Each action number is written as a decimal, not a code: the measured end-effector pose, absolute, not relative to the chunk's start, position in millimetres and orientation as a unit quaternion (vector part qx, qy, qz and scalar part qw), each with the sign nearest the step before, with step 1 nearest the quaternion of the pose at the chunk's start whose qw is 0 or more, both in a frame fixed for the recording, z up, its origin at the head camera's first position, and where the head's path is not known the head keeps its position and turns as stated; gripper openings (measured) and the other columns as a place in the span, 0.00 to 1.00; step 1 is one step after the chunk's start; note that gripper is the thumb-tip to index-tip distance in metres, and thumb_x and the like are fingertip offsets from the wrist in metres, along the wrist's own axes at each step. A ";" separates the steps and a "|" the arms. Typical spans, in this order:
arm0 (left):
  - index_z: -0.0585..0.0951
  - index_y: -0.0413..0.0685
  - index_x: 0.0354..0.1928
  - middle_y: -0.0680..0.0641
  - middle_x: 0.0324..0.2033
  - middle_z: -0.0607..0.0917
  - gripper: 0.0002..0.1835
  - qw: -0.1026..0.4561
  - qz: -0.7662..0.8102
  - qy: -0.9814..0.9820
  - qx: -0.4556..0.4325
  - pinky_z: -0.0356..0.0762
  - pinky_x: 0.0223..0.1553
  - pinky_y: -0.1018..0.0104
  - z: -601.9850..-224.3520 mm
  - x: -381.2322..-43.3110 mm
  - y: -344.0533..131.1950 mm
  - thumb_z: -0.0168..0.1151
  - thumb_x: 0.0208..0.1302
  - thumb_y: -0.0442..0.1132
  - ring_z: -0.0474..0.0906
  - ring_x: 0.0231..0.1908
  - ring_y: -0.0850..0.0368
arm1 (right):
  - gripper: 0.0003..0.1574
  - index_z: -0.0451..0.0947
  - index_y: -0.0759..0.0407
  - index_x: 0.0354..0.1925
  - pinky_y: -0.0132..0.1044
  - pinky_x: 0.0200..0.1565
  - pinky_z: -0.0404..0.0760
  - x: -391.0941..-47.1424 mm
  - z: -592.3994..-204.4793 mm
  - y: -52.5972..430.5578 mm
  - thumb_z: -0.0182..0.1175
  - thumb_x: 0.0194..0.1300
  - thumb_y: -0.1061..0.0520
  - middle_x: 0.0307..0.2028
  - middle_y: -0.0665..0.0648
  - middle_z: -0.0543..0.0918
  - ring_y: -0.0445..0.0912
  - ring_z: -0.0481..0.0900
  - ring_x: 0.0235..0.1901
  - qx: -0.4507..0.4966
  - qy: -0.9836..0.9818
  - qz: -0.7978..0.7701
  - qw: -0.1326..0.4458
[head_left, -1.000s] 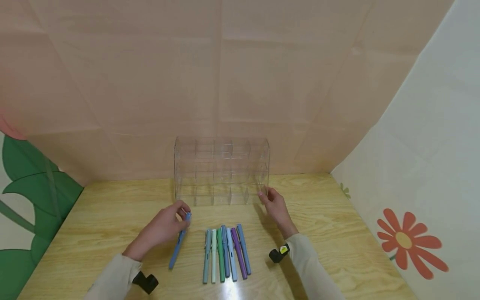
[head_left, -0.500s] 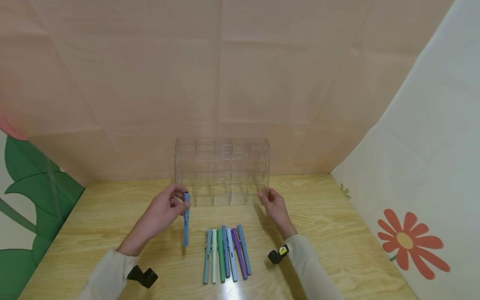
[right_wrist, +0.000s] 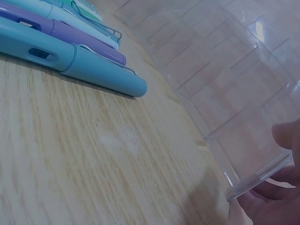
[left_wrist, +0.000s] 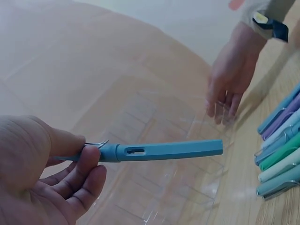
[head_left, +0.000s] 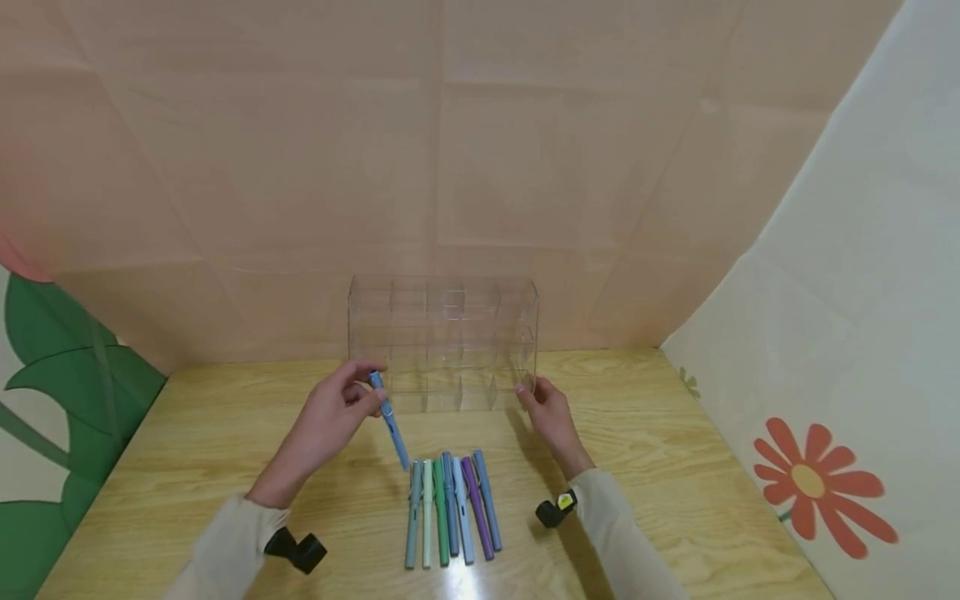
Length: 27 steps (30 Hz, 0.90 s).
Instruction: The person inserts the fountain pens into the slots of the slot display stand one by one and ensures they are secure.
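Note:
A blue fountain pen with a cap clip (head_left: pixel 394 435) is pinched between the thumb and fingers of my left hand (head_left: pixel 330 425). It is in the air, tilted, its lower end close above the row of pens. In the left wrist view the pen's barrel (left_wrist: pixel 173 150) has a small window. Just behind stands a clear compartment organizer (head_left: pixel 444 333), upright on the table. My right hand (head_left: pixel 557 423) grips its lower right corner; in the right wrist view the thumb is on one side of the clear side wall (right_wrist: pixel 262 177) and the fingers are on the other.
Several capped pens lie side by side in front of the organizer, among them a green pen (head_left: pixel 441 512), a purple pen (head_left: pixel 477 508) and a teal pen (head_left: pixel 413 517). The wooden table (head_left: pixel 660 500) meets a peach backdrop (head_left: pixel 300 167) behind the organizer.
My left hand has lifted the blue pen off the table and moved it up and toward the organizer; the pen's lower end has swung right. My right hand stays at the corner.

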<state>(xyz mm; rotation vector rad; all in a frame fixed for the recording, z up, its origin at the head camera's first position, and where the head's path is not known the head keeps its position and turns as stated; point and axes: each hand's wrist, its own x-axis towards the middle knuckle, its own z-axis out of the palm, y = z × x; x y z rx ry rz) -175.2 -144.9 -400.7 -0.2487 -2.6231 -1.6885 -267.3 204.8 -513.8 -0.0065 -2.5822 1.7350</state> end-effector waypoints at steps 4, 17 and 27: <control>0.75 0.46 0.68 0.41 0.46 0.88 0.19 0.006 -0.553 -0.830 -0.068 0.83 0.43 0.65 -401.6 -176.1 -143.3 0.61 0.80 0.41 0.88 0.42 0.49 | 0.32 0.71 0.70 0.72 0.58 0.67 0.81 -266.9 -514.9 204.1 0.57 0.82 0.50 0.66 0.71 0.82 0.62 0.81 0.66 -0.007 -0.830 0.557 0.015; 0.74 0.41 0.58 0.38 0.47 0.86 0.14 0.004 -0.599 -0.799 -0.059 0.87 0.47 0.66 -404.3 -177.9 -140.6 0.62 0.79 0.39 0.89 0.41 0.53 | 0.32 0.71 0.69 0.72 0.57 0.67 0.81 -265.2 -514.0 204.4 0.57 0.82 0.49 0.66 0.70 0.82 0.61 0.81 0.66 -0.007 -0.831 0.557 0.014; 0.74 0.37 0.54 0.39 0.46 0.84 0.11 0.002 -0.620 -0.783 -0.053 0.89 0.50 0.67 -412.6 -184.4 -132.3 0.61 0.80 0.37 0.91 0.42 0.54 | 0.32 0.71 0.70 0.71 0.57 0.66 0.81 -265.1 -513.6 204.6 0.58 0.82 0.50 0.65 0.71 0.82 0.62 0.82 0.65 -0.007 -0.831 0.555 0.018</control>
